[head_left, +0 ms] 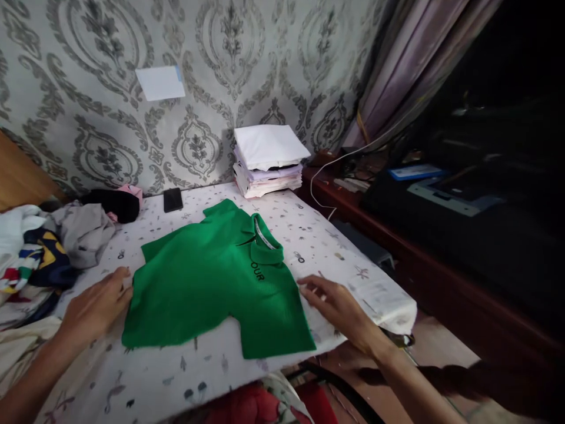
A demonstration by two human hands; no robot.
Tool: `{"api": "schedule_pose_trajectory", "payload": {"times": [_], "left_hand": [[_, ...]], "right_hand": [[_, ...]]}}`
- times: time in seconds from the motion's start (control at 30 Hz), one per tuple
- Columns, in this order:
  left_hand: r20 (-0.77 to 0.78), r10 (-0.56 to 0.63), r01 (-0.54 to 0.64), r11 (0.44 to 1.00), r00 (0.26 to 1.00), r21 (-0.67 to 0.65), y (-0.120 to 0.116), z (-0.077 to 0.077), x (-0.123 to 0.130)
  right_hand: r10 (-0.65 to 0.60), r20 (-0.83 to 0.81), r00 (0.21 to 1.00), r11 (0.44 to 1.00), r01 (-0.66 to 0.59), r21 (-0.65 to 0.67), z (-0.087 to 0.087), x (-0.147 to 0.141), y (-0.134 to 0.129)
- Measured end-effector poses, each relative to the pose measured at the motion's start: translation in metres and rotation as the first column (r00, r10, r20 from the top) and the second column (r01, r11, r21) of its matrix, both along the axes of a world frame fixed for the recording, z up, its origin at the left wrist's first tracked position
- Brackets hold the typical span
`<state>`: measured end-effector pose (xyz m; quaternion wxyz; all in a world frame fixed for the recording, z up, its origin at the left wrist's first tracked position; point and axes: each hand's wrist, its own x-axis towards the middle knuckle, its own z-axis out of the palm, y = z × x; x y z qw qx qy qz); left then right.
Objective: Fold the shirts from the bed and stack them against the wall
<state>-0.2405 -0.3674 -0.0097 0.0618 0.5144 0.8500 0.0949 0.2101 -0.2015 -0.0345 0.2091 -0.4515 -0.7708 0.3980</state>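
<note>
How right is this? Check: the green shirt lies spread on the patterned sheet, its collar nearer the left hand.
Left is wrong: the head view shows the green shirt spread on the patterned sheet, its collar nearer the right hand.

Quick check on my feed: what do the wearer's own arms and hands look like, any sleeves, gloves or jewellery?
Both the left hand and right hand are ungloved. Both forearms are bare as far as the picture shows, with no sleeve or cuff in view. I see no watch or bracelet on either wrist; small details on the fingers are too blurred to tell.
</note>
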Motion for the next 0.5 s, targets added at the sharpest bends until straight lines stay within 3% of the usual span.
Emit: {"api": "schedule_pose_trajectory", "payload": {"times": [0.07,0.17,0.27,0.33,0.43,0.5], "left_hand": [[-0.094,-0.048,0.052,0.998,0.994,0.044,0.021,0.01,0.021],[-0.081,-0.274,0.279,0.959,0.958,0.056,0.068,0.019,0.062],[-0.041,-0.517,0.518,0.851,0.855,0.086,0.118,0.004,0.105],[-0.028,-0.576,0.576,0.813,0.817,0.09,0.145,-0.016,0.129],[0.025,-0.633,0.631,0.774,0.774,0.054,0.167,-0.041,0.154],[0.087,-0.668,0.661,0.744,0.739,0.096,0.17,-0.045,0.157]], "right_hand": [[-0.038,0.062,0.997,0.973,0.022,0.23,0.002,-0.014,0.014],[-0.049,0.194,0.98,0.903,-0.039,0.427,0.001,-0.045,0.037],[-0.02,0.332,0.943,0.905,-0.124,0.407,-0.004,-0.067,0.058],[-0.018,0.326,0.945,0.926,-0.107,0.361,-0.008,-0.07,0.071],[-0.105,0.205,0.973,0.934,0.026,0.355,-0.013,-0.06,0.085],[-0.102,0.183,0.978,0.947,0.039,0.318,-0.015,-0.05,0.091]]}}
